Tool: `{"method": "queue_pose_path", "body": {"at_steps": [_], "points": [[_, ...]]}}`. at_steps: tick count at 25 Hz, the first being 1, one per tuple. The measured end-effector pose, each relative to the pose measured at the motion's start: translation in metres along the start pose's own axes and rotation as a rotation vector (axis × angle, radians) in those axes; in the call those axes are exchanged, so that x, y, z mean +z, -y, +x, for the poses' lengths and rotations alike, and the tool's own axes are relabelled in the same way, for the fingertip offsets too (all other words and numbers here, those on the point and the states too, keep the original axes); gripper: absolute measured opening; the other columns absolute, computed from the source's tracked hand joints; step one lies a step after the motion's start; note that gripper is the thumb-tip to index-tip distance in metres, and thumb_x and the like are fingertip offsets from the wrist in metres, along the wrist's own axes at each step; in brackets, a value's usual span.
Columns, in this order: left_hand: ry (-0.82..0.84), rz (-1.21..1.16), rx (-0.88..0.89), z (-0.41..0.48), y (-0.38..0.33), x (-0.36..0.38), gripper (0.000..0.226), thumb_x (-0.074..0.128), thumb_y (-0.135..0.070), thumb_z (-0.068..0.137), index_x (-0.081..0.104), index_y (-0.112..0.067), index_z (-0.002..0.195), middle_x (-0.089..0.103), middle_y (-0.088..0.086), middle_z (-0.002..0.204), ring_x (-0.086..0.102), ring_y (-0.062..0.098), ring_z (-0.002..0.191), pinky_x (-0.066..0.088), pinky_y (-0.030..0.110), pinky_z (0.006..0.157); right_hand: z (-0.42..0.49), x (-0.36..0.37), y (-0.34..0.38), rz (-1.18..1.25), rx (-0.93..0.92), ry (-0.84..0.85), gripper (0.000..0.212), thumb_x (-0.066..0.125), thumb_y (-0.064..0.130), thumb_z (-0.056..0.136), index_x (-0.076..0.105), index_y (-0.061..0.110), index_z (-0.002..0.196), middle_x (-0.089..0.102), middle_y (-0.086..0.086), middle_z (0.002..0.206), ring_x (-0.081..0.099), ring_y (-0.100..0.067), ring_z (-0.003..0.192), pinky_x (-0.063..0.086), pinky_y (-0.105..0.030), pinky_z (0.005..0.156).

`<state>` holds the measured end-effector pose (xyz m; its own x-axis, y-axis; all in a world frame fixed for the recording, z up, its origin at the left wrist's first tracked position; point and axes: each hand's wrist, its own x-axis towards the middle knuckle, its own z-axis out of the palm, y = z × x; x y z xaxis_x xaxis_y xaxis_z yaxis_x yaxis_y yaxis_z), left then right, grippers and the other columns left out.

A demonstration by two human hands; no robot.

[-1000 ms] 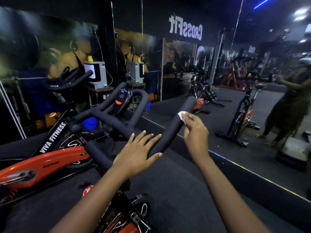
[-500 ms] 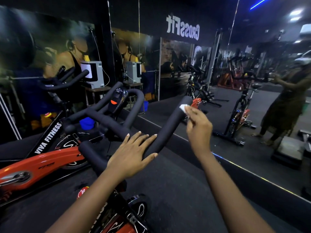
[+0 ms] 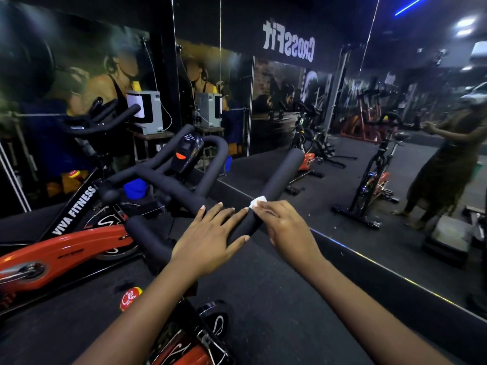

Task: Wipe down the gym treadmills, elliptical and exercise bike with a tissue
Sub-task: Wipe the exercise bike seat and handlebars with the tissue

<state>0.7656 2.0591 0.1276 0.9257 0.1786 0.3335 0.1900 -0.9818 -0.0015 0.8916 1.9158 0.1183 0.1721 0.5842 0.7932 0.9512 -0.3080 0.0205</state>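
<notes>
Small white crumpled tissue [image 3: 257, 201], mostly hidden under the pinching right hand [image 3: 286, 227], sits on the black foam handlebar [image 3: 283, 172] at 1 o'clock from the flat, straight-fingered left hand [image 3: 210, 238] resting there, over dark matte flooring [image 3: 276, 312], with a mirrored wall [image 3: 408, 83] at 2 o'clock.

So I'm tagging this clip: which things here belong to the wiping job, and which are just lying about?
In the job: tissue, pinched by the right hand; handlebar under it; left hand resting flat on it; bike console.
Lying about: grey box on its stand; blue container behind the handlebar.
</notes>
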Motion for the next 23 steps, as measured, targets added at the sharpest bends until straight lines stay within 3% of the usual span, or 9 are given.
{"method": "queue_pose_path", "body": {"at_steps": [4, 9, 14, 18, 21, 23], "points": [[-0.002, -0.002, 0.004, 0.0, 0.001, 0.0, 0.086, -0.013, -0.069, 0.07, -0.002, -0.04, 0.15, 0.02, -0.011, 0.156, 0.005, 0.014, 0.146, 0.001, 0.037, 0.118, 0.063, -0.029, -0.029, -0.098, -0.032, -0.051, 0.033, 0.055, 0.001, 0.072, 0.07, 0.004, 0.102, 0.068, -0.011, 0.103, 0.063, -0.03, 0.091, 0.053, -0.032, 0.075], [0.002, -0.01, 0.006, 0.0, 0.003, 0.002, 0.086, -0.013, -0.069, 0.07, -0.002, -0.04, 0.15, 0.02, -0.01, 0.157, 0.006, 0.015, 0.147, 0.002, 0.038, 0.118, 0.092, -0.026, -0.036, -0.438, 0.105, 0.394, 0.024, 0.041, 0.007, 0.093, 0.059, 0.002, 0.108, 0.056, -0.012, 0.116, 0.045, -0.027, 0.111, 0.045, -0.035, 0.085], [-0.007, 0.033, 0.006, 0.001, 0.002, 0.002, 0.087, -0.015, -0.067, 0.069, -0.003, -0.038, 0.15, 0.02, -0.009, 0.157, 0.005, 0.016, 0.147, 0.001, 0.04, 0.118, 0.058, -0.022, 0.017, -0.28, 0.051, 0.447, 0.026, 0.038, 0.011, 0.096, 0.057, 0.007, 0.114, 0.051, -0.004, 0.12, 0.04, -0.02, 0.115, 0.047, -0.031, 0.081], [0.01, 0.036, 0.003, 0.001, 0.002, 0.003, 0.088, -0.015, -0.067, 0.068, -0.003, -0.038, 0.15, 0.02, -0.009, 0.157, 0.006, 0.016, 0.147, 0.002, 0.041, 0.119, 0.064, -0.033, 0.006, -0.175, -0.049, 0.424, 0.027, 0.044, 0.015, 0.094, 0.064, 0.007, 0.11, 0.058, -0.006, 0.115, 0.048, -0.024, 0.11, 0.047, -0.038, 0.084], [0.028, 0.015, -0.001, 0.001, 0.002, 0.001, 0.088, -0.015, -0.068, 0.068, -0.003, -0.039, 0.15, 0.019, -0.01, 0.157, 0.005, 0.016, 0.147, 0.002, 0.041, 0.119, 0.092, -0.047, -0.045, -0.189, 0.081, 0.166, 0.024, 0.051, 0.006, 0.085, 0.069, 0.002, 0.1, 0.065, -0.016, 0.103, 0.055, -0.034, 0.096, 0.048, -0.039, 0.078], [0.03, 0.01, -0.004, 0.0, 0.003, 0.001, 0.088, -0.015, -0.068, 0.068, -0.003, -0.039, 0.15, 0.019, -0.01, 0.157, 0.005, 0.016, 0.147, 0.002, 0.04, 0.119, 0.091, -0.045, -0.064, -0.254, 0.2, 0.141, 0.031, 0.052, -0.001, 0.084, 0.065, 0.002, 0.113, 0.062, -0.016, 0.112, 0.053, -0.034, 0.099, 0.043, -0.037, 0.082]]}}
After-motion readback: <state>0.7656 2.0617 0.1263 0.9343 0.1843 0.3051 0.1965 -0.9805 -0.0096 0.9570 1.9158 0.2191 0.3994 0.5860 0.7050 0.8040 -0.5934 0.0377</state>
